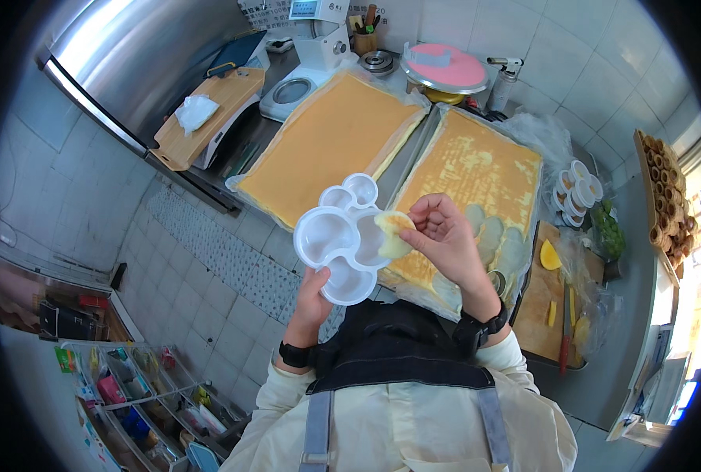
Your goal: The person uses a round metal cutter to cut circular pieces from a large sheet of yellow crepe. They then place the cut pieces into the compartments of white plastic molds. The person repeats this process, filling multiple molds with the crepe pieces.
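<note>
My left hand (313, 300) holds a white plastic tray (325, 231) by its lower edge, the thumb on the rim. Several round compartments of different sizes make up the tray. In my right hand (447, 239), thumb and fingers pinch a thin, pale yellow piece of sponge cake (395, 231) over the tray's right compartment. Whether the piece touches the tray, I cannot tell. Below my right hand lies a browned sponge sheet (465, 154) with several rounded cut-outs (490, 239) at its near right. A metal ring cutter (496, 282), partly hidden by my right wrist, rests there.
A second sponge sheet (332, 133) lies left. To the right, a cutting board (536, 307) carries a red-handled knife (565, 348) and mango pieces (549, 255). Behind stand a pink-topped turntable (447, 65), a blowtorch (503, 85) and a white scale-like machine (321, 53). Filled white trays (575, 192) are stacked right.
</note>
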